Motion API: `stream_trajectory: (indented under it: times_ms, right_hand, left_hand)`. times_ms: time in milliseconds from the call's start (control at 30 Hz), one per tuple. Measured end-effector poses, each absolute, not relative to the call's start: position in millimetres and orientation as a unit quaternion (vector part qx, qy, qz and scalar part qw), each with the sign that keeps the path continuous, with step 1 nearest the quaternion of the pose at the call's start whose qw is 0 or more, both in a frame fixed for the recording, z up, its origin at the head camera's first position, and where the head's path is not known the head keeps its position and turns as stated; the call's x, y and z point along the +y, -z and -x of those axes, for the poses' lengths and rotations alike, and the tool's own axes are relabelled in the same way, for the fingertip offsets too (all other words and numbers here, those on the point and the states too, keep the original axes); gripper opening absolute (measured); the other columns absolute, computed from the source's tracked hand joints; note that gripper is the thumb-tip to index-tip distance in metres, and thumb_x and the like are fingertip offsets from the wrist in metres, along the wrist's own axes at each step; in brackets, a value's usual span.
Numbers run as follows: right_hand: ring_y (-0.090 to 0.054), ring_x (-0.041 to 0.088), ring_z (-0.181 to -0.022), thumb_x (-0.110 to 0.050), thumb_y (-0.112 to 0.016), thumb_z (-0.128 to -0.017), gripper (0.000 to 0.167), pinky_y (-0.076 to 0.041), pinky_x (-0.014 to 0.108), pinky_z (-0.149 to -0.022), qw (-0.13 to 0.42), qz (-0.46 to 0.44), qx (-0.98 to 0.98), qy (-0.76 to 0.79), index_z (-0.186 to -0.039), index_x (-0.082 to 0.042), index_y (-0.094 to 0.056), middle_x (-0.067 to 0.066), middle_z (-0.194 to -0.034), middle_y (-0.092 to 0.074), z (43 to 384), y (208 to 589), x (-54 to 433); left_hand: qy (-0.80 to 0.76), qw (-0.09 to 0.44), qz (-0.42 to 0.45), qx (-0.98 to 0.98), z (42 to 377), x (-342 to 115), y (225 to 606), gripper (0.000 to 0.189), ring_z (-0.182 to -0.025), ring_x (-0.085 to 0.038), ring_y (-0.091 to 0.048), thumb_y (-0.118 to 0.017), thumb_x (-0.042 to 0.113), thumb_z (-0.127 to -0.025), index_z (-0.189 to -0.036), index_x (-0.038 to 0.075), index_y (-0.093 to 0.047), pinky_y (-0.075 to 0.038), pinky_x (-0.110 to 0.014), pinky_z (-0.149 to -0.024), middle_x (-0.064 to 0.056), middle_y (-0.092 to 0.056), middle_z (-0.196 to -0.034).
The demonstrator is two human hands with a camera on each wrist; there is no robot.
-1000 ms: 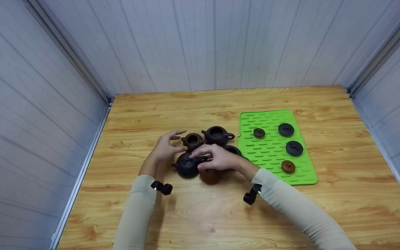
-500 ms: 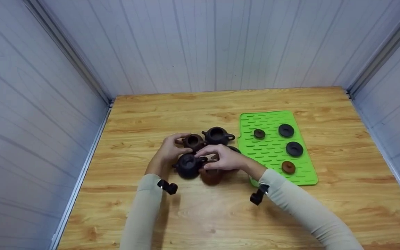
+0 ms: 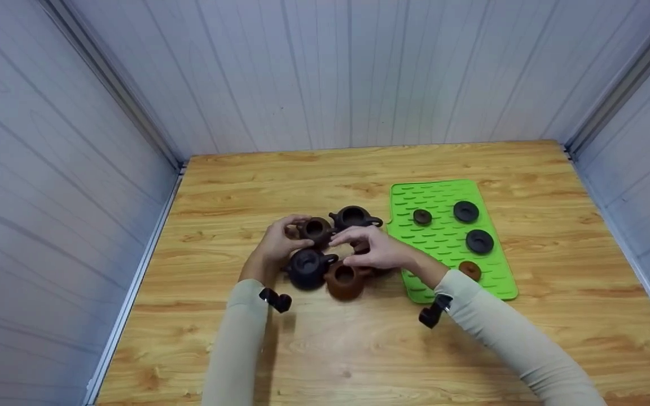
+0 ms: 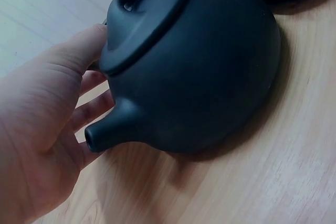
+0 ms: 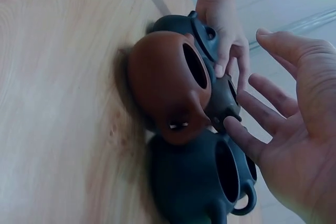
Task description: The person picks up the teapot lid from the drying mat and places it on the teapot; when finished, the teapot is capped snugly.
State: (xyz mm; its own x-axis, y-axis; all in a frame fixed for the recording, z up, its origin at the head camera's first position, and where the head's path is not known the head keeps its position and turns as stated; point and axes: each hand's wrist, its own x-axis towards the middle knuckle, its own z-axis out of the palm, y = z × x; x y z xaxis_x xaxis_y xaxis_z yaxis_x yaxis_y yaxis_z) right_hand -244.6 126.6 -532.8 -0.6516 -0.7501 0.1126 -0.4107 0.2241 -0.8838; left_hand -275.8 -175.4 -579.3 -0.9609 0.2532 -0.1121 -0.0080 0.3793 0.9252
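- I saw the left hand (image 3: 276, 241) hold the little brown pot (image 3: 319, 236) between thumb and fingers.
- The right hand (image 3: 381, 248) spread wide, near the red-brown pot (image 3: 345, 288).

Soft light leaves mild shadows and pale glare on the table (image 3: 319, 344).

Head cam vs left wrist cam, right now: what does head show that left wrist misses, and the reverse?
Head only: the green mat with four loose lids, and the right grip, fingers spread over the teapots.

Left wrist only: the hole at the tip of the lidded teapot's spout; head is too far off to show it.

Both: the left grip, the dark lidded teapot, the wooden table and the reddish-brown teapot, though left wrist catches only part of that one.
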Motion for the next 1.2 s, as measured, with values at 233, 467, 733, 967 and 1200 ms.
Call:
stream_trajectory:
  times_ms: [233, 467, 733, 967, 1200]
  right_hand:
    - [-0.061, 0.047, -0.147, 0.001, -0.078, -0.102, 0.043, -0.056, 0.062, -0.119, 0.18, 0.365, 0.76, 0.507, -0.144, 0.004, -0.072, 0.03, -0.155, -0.066, 247, 531, 143]
    - [-0.058, 0.05, -0.149, 0.001, -0.077, -0.103, 0.041, -0.056, 0.066, -0.118, 0.183, 0.338, 0.763, 0.52, -0.143, 0.007, -0.07, 0.036, -0.157, -0.06, 249, 531, 160]
    - [-0.06, 0.046, -0.148, -0.002, -0.081, -0.101, 0.042, -0.057, 0.069, -0.114, 0.16, 0.305, 0.775, 0.53, -0.142, 0.002, -0.073, 0.035, -0.159, -0.06, 249, 531, 181]
    - [-0.062, 0.036, -0.148, -0.006, -0.081, -0.103, 0.043, -0.061, 0.063, -0.111, 0.139, 0.279, 0.798, 0.515, -0.144, 0.002, -0.073, 0.029, -0.16, -0.062, 251, 537, 203]
    - [-0.057, 0.053, -0.145, -0.001, -0.079, -0.103, 0.041, -0.063, 0.045, -0.105, 0.121, 0.247, 0.813, 0.514, -0.144, 0.001, -0.074, 0.029, -0.156, -0.061, 256, 544, 226]
  left_hand:
    - [-0.548, 0.122, -0.072, 0.824, 276, -175, 578, 0.059, -0.111, -0.02, -0.065, -0.087, 0.0, -0.097, -0.152, 0.008, -0.068, -0.051, -0.025, -0.094, -0.02, -0.07, -0.149]
    - [-0.549, 0.129, -0.081, 0.822, 276, -176, 578, 0.06, -0.115, -0.025, -0.066, -0.085, 0.001, -0.098, -0.155, 0.006, -0.066, -0.051, -0.025, -0.094, -0.022, -0.067, -0.152]
    - [-0.542, 0.135, -0.072, 0.826, 276, -178, 579, 0.061, -0.122, -0.025, -0.067, -0.085, 0.002, -0.099, -0.157, 0.008, -0.065, -0.052, -0.028, -0.1, -0.02, -0.065, -0.154]
    - [-0.543, 0.134, -0.066, 0.826, 277, -176, 579, 0.062, -0.121, -0.025, -0.067, -0.086, 0.001, -0.097, -0.155, 0.009, -0.066, -0.051, -0.028, -0.1, -0.02, -0.066, -0.154]
    - [-0.552, 0.139, -0.053, 0.821, 277, -175, 577, 0.062, -0.123, -0.025, -0.066, -0.086, -0.001, -0.096, -0.154, 0.008, -0.066, -0.052, -0.03, -0.103, -0.021, -0.066, -0.152]
